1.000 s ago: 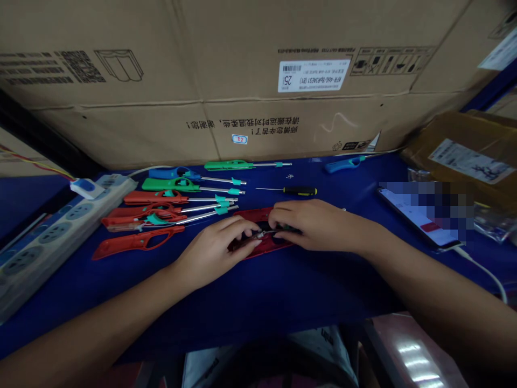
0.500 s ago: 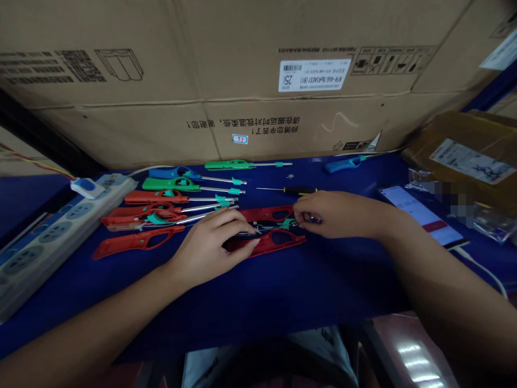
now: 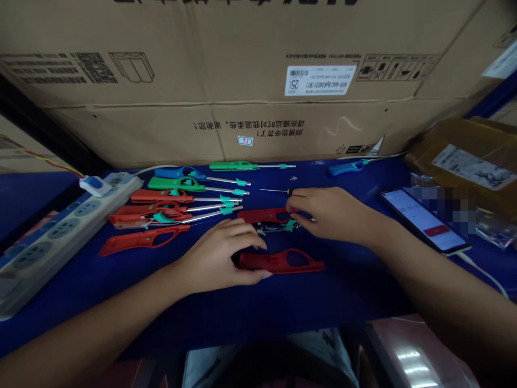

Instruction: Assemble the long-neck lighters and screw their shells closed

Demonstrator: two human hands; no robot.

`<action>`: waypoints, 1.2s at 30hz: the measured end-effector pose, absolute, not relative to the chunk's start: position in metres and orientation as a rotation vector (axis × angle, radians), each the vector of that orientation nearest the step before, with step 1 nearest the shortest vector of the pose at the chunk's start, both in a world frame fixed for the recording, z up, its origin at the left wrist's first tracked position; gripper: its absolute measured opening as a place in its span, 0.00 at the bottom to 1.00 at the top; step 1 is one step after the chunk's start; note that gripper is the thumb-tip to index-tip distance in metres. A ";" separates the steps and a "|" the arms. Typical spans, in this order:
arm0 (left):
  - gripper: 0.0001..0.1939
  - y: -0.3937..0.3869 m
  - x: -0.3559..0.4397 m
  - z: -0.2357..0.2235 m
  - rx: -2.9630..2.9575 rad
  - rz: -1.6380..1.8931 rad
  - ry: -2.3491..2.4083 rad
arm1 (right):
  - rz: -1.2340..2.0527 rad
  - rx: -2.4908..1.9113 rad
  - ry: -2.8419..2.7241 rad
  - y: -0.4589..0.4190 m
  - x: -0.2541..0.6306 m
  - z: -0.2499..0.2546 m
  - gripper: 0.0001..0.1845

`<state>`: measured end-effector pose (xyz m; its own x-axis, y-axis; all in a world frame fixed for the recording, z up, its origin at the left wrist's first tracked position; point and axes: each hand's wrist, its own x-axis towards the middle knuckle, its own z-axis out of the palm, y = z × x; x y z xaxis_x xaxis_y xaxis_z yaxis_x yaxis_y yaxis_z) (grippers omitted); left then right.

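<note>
Your left hand is at the left end of the near shell, which is red and lies on the blue table. Its thumb is along the near edge and its index fingertip is above the far edge, so these two stand apart; if the hidden fingers press the shell, I cannot tell. Your right hand is bent over the right part of the far shell, also red, with the fingertips close together. A small metal piece shows under this hand, but I cannot tell what the fingers are clamped on. Between the two shells there are a green part and some thin metal parts. The screwdriver is behind the right hand, its handle mostly hidden. On the left lie several lighters in blue, green and red, and one red shell piece, beside the power strip. The phone is to the right, near the brown package. The carton stands at the back.
</note>
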<state>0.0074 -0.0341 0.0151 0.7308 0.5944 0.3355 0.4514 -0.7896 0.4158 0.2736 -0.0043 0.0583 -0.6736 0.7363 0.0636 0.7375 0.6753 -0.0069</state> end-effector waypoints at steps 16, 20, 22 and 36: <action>0.05 -0.018 0.001 0.001 2.605 0.776 1.122 | 0.615 -1.371 -2.582 0.003 0.271 0.038 0.10; 0.06 -0.020 0.000 0.001 2.662 0.747 1.131 | 0.661 -1.390 -2.532 0.003 0.268 0.040 0.07; 0.07 -0.022 0.000 0.003 2.680 0.728 1.133 | 0.681 -1.375 -2.486 0.003 0.268 0.039 0.06; 0.09 -0.027 0.003 0.011 2.690 0.724 1.043 | 0.234 -1.194 -2.443 0.008 0.278 0.034 0.06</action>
<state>0.0030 -0.0270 0.0114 0.6383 0.6702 0.3788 0.5890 -0.7420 0.3202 0.2780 0.0075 0.0338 -0.5491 0.7849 0.2871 0.7162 0.6190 -0.3225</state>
